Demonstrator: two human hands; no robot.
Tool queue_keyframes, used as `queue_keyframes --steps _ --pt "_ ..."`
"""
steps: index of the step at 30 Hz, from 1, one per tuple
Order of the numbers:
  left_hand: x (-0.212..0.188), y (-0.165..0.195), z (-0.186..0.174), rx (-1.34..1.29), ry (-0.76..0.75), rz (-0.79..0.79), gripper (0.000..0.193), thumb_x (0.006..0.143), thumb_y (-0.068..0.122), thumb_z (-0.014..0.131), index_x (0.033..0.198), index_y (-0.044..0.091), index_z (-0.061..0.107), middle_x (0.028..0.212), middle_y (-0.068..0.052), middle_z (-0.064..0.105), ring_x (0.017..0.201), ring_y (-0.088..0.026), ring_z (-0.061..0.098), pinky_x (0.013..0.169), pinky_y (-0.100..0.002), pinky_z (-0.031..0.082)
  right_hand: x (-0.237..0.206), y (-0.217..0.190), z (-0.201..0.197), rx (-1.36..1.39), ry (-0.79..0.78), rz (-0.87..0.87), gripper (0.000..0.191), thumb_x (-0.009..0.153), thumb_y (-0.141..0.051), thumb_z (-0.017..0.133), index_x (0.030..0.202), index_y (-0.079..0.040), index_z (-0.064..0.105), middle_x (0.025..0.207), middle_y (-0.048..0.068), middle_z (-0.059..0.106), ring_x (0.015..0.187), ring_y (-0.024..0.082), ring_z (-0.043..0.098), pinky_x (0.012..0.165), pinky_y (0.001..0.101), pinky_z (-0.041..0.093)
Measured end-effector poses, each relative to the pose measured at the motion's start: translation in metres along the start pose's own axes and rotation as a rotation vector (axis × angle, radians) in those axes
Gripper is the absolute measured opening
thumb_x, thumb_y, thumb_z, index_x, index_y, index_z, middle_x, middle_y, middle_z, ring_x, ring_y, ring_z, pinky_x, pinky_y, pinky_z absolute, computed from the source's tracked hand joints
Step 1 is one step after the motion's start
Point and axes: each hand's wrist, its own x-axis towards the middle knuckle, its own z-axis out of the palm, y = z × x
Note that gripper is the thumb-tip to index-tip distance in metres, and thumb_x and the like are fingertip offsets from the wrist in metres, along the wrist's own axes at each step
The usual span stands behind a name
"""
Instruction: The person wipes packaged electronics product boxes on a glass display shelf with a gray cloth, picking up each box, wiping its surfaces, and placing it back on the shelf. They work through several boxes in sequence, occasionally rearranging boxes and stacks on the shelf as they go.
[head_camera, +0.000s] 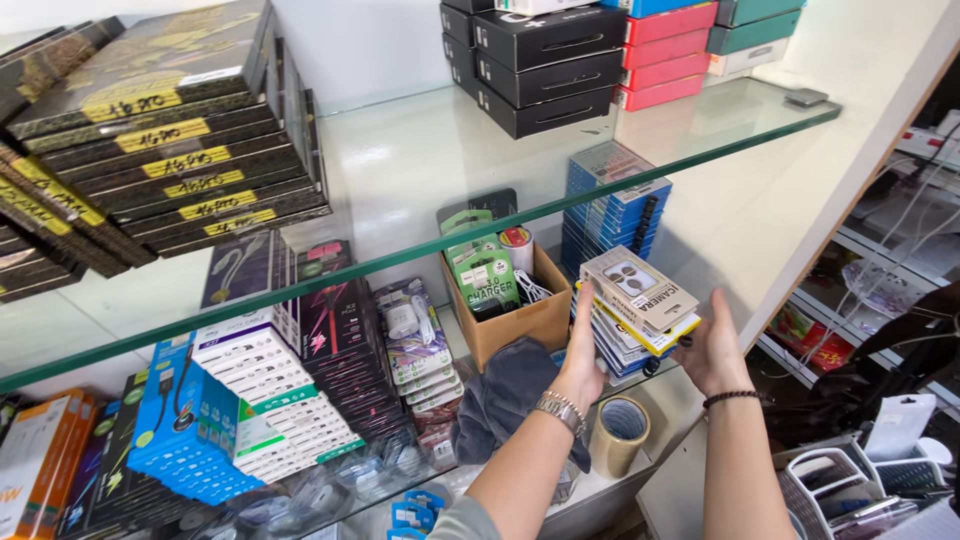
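Evidently both hands, left hand (583, 352) and right hand (712, 352), were clamped on a stack of small flat packets (637, 312), steadying it by the cardboard box (510, 318).

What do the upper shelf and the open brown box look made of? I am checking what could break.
The upper shelf looks like clear glass: a greenish edge, and goods show through it. The open brown box looks like plain matte cardboard, with folded flaps and raw edges.
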Motion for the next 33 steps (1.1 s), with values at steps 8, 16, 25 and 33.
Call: queue_keyframes --steps 8,16,25,33 --pt "-0.002 0.005 0.001 0.042 0.077 -0.054 0.091 0.083 0.069 0.065 0.151 0.015 0.038 0.148 -0.011 0.058 0.130 -0.025 0.062 0.111 -0.046 0.050 -0.015 0.024 0.023 -0.010 -0.252 -0.021 0.055 0.103 -0.045 0.040 0.145 -0.012 0.051 0.140 0.002 0.060 0.127 0.017 0.055 0.108 0.0385 0.040" --pt "-0.079 -0.011 -0.015 0.042 -0.150 0.025 0.092 0.091 0.071 0.062 0.162 0.016 0.038 0.151 -0.007 0.056 0.134 -0.021 0.057 0.110 -0.041 0.047 -0.080 0.061 -0.011 -0.086 -0.166 -0.142 0.053 0.105 -0.043 0.039 0.147 -0.013 0.052 0.139 0.001 0.060 0.125 0.015 0.055 0.106 0.0370 0.040" --pt "-0.253 0.028 -0.074 -0.063 0.307 0.171 0.121 0.077 0.070 0.065 0.161 0.029 -0.012 0.167 -0.003 0.028 0.152 -0.021 0.033 0.122 -0.044 0.028 -0.150 0.139 0.083 -0.194 -0.325 0.120 0.051 0.104 -0.035 0.040 0.145 -0.009 0.054 0.138 0.007 0.063 0.123 0.021 0.058 0.101 0.0435 0.044" --pt "-0.401 0.108 -0.183 -0.241 0.662 0.509 0.124 0.074 0.068 0.067 0.160 0.029 -0.014 0.168 -0.004 0.026 0.151 -0.023 0.036 0.121 -0.043 0.031 -0.229 0.245 0.299 -0.190 -0.864 0.358 0.050 0.101 -0.037 0.045 0.143 -0.012 0.056 0.137 0.005 0.065 0.119 0.018 0.062 0.101 0.0421 0.047"
